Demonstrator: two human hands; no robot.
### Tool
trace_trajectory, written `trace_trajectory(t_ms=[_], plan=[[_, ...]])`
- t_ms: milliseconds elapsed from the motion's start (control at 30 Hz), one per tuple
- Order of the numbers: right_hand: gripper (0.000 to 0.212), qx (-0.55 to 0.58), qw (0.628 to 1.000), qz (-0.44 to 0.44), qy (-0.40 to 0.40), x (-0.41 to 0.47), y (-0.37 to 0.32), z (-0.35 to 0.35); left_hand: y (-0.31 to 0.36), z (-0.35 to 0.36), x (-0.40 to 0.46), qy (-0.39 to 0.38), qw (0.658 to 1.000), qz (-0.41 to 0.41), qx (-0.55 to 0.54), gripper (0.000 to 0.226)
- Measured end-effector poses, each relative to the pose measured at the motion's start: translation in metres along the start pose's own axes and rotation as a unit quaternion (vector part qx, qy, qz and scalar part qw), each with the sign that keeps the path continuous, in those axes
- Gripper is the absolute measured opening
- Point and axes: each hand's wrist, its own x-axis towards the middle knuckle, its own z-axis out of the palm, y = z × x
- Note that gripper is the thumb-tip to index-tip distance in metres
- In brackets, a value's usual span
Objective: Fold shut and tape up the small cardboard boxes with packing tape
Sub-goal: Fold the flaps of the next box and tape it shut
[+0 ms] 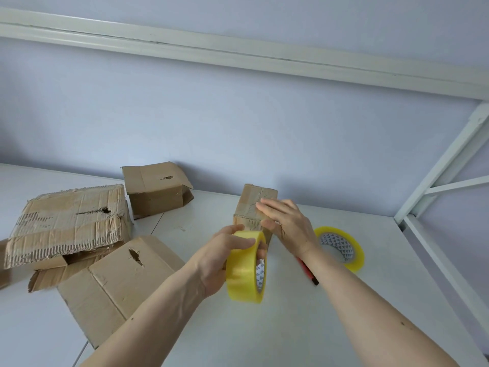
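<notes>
A small cardboard box [250, 205] stands on the white table [291, 327] near the wall, its top flaps folded down. My right hand [285, 225] lies flat on the box's top and right side, fingers straight. My left hand [225, 258] grips a yellow roll of packing tape [244, 271] just in front of the box, thumb over the rim and fingers through the core. The box's lower front is hidden behind the roll and my hands.
A second yellow tape roll [341, 247] lies flat to the right, beside a red and black cutter [308, 272] partly under my right forearm. Three more cardboard boxes lie at left: a torn one [68, 223], a rear one [156, 189], a near one [116, 284]. A white metal frame [444, 263] borders the right edge.
</notes>
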Motion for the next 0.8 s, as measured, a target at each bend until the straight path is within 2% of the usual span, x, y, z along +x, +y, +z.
trace_trajectory(t_ms=[100, 167, 233, 300, 433, 567, 667, 800], plan=[[0.074, 0.062, 0.997, 0.034, 0.029, 0.014, -0.002, -0.002, 0.007, 0.004, 0.002, -0.002, 0.999, -0.007, 0.040, 0.033], [0.072, 0.109, 0.991, 0.064, 0.039, 0.028, -0.002, -0.008, 0.002, 0.002, 0.003, -0.011, 0.996, -0.054, 0.070, 0.025], [0.079, 0.126, 0.989, 0.078, 0.012, 0.045, -0.002, -0.016, -0.004, 0.001, 0.006, 0.000, 0.992, -0.103, 0.079, 0.036], [0.090, 0.134, 0.986, 0.099, -0.023, 0.058, 0.001, -0.020, -0.007, -0.001, 0.016, 0.018, 0.990, -0.114, 0.086, 0.046], [0.085, 0.140, 0.973, 0.178, -0.037, 0.074, 0.015, -0.022, 0.002, 0.005, 0.040, 0.041, 0.993, -0.053, 0.097, 0.038], [0.060, 0.132, 0.969, 0.209, -0.018, 0.088, 0.013, -0.025, 0.009, 0.010, 0.051, 0.039, 0.994, -0.036, 0.099, 0.032], [0.062, 0.152, 0.962, 0.227, -0.006, 0.094, 0.014, -0.027, 0.011, 0.011, 0.058, 0.052, 0.994, 0.000, 0.100, 0.035], [0.072, 0.201, 0.939, 0.269, -0.070, 0.102, 0.015, -0.035, 0.009, 0.011, 0.055, 0.057, 0.995, 0.024, 0.083, 0.036]])
